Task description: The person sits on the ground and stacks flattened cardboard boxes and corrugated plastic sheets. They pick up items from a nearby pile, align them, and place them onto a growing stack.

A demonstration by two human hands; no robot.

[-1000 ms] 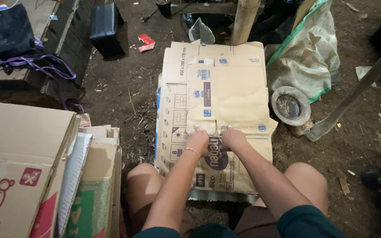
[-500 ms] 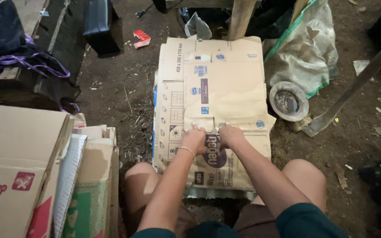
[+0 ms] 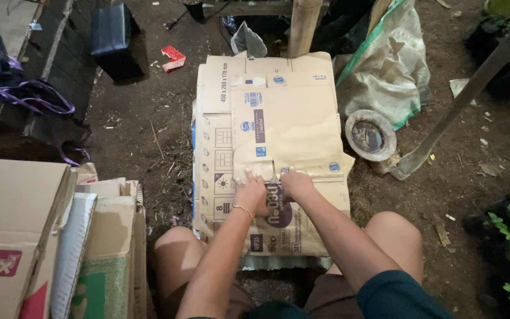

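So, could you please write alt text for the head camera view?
Both hands, left and right, press side by side on flattened cardboard boxes stacked on dirt ground. More cardboard stands at left; a white sack lies beyond.

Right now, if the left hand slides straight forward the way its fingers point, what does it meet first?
Probably only more cardboard: the left hand lies on the flattened cardboard boxes, fingers pointing up the stack. Past its far edge stands a wooden post.

flattened brown cardboard boxes [image 3: 278, 130] stacked at centre, blue and purple prints | upright cardboard boxes [image 3: 25, 236] at 8 o'clock, red marks | small red package [image 3: 173, 58] at 11 o'clock on soil
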